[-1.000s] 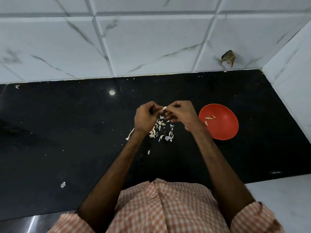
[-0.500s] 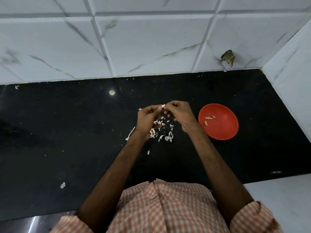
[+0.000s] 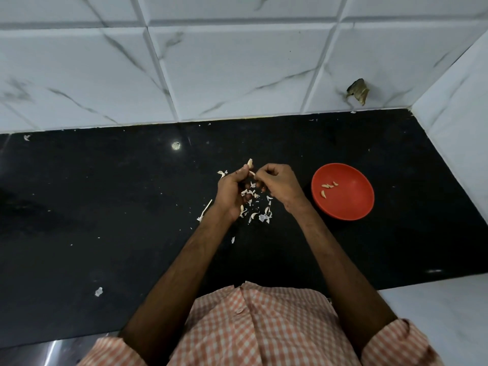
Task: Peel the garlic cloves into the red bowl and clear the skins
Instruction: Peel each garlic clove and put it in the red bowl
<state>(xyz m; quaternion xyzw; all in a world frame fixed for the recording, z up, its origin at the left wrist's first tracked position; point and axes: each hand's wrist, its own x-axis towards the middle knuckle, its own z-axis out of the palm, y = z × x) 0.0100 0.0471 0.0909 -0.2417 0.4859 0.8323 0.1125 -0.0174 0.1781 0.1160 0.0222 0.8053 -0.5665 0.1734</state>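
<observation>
Left grip [image 3: 232,190] pinches garlic clove [image 3: 250,163], right grip [image 3: 280,182] pinches its skin [image 3: 252,173], left of red bowl [image 3: 351,206]; best to pull the skin away in short, gentle tugs.

Black polished countertop [image 3: 105,207] fills the middle, catching a small round glint of light [image 3: 176,145] near its back edge. Behind the countertop run white marble-look wall tiles [image 3: 237,75] with grey veins. Just above its back right corner there's a ragged brownish patch [image 3: 357,91] on the tile. A white side wall [image 3: 454,107] closes the countertop's right end. Over its front edge sits an orange-and-white checked shirt [image 3: 264,326].
</observation>
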